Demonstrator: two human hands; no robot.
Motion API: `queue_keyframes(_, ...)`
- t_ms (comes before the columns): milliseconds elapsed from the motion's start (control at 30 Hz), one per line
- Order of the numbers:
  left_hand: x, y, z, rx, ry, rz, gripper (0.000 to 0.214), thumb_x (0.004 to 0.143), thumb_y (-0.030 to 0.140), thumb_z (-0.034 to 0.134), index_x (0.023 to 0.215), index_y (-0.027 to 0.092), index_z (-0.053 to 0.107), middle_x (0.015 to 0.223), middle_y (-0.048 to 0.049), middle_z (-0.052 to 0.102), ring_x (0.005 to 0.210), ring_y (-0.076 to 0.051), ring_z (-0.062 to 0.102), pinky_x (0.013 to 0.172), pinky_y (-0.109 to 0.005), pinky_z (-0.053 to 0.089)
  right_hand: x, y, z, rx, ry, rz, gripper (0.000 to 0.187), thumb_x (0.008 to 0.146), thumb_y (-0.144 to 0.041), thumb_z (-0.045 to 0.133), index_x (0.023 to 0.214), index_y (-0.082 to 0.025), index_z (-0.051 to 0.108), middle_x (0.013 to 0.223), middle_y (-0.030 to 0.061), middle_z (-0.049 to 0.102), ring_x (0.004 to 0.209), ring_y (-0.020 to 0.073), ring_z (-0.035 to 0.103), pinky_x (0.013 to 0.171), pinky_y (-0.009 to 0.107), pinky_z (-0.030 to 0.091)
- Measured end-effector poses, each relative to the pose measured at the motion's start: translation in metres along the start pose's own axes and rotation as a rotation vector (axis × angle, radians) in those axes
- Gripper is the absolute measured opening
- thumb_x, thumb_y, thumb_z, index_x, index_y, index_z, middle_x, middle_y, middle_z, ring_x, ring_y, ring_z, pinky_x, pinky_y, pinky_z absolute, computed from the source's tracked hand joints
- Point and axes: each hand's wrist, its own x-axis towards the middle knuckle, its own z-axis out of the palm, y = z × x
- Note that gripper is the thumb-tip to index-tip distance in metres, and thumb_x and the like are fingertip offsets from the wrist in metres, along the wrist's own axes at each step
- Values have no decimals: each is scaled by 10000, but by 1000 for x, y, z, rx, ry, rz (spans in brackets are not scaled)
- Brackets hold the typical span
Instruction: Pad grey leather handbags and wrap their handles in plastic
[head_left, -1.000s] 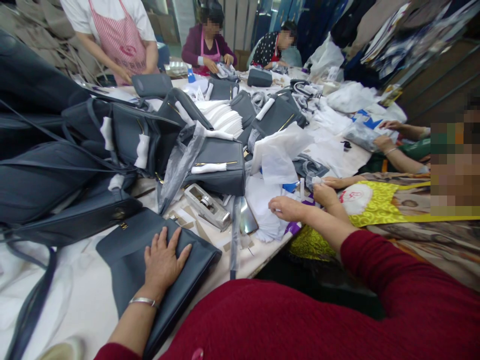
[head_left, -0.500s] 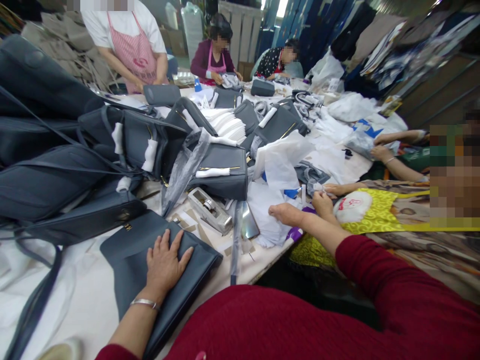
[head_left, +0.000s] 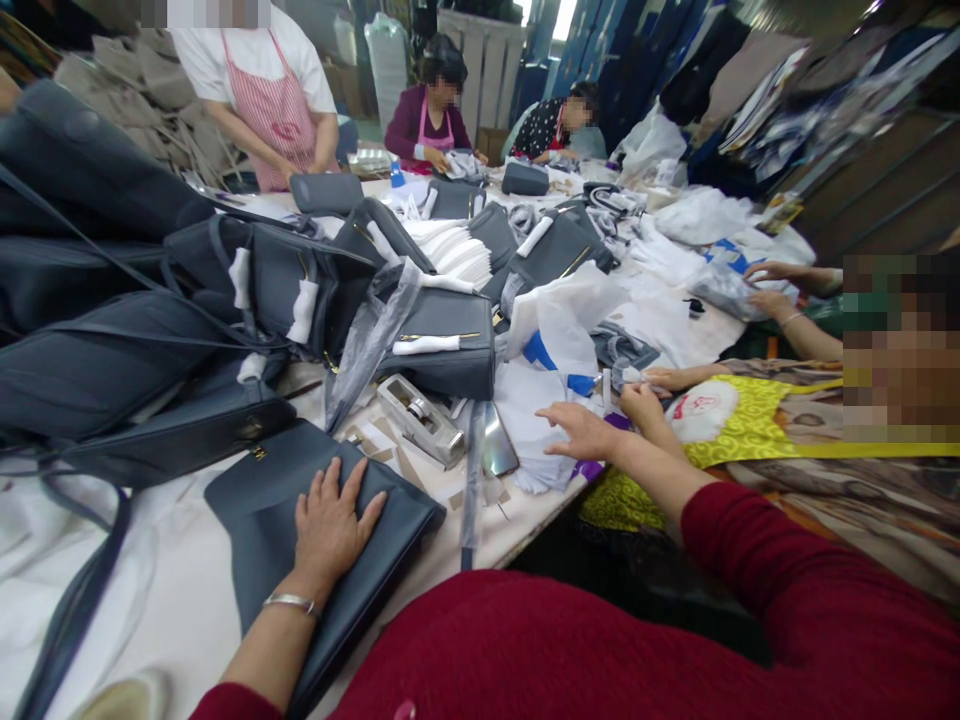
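Note:
My left hand lies flat with spread fingers on a dark blue-grey handbag, which rests on its side at the table's near edge. A silver bracelet is on that wrist. My right hand reaches out over a fanned stack of white paper sheets; its fingers are apart and hold nothing. Whether the fingertips touch the sheets I cannot tell. Left of the stack lie a shiny phone-like slab and a grey tape dispenser.
Dark handbags are piled at left; another bag with white-wrapped handles stands mid-table. A strip of clear plastic hangs toward the near edge. At right, a co-worker in a yellow apron works close to my right arm. Other people stand across the table.
The fingers of my right hand have spread, and the white sheet they were at has dropped away, showing more of a blue piece behind. My left hand stays on the handbag.

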Motion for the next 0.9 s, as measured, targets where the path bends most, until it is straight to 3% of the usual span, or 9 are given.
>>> queue_keyframes(133,0,-1,1,-10,13,5,635,924,576,360,1484,278,344,1556,-143,271,1409,-369,258,1091,-555,261,5,-2,2,-178,-58,13,521,727,-317,698,1215,-161,608,1125,146,596,1051,291,547,919,406,386)
queue_keyframes(233,0,-3,3,-26,26,6,631,919,572,373,1480,282,355,1556,-137,275,1409,-366,261,1091,-552,265,7,-2,7,-201,-95,-20,573,711,-274,684,1269,-193,579,1197,139,567,1082,292,528,936,418,363)
queue_keyframes(400,1,-4,5,-26,25,5,629,919,569,379,1479,283,356,1553,-140,280,1408,-364,261,1095,-553,259,4,4,14,-214,-11,82,578,738,-277,655,1294,-156,554,1252,158,550,1109,300,513,943,407,353)
queue_keyframes(633,2,-4,5,-23,35,12,623,927,568,355,1480,280,352,1549,-149,279,1405,-365,264,1089,-561,265,6,5,24,-340,0,74,513,758,-124,572,1267,-186,580,1335,159,519,1142,314,483,938,434,318)
queue_keyframes(733,2,-4,4,-18,30,14,622,927,567,353,1477,276,360,1546,-149,283,1406,-358,268,1090,-555,270,4,7,31,-278,-3,89,479,757,-146,574,1233,-193,606,1314,140,536,1141,300,490,938,413,326)
queue_keyframes(900,2,-5,6,-21,45,16,619,927,564,351,1476,278,361,1546,-142,284,1402,-363,273,1085,-559,274,-8,9,45,-130,-17,186,599,759,-303,629,1334,-171,525,1212,122,594,1118,264,512,952,366,343)
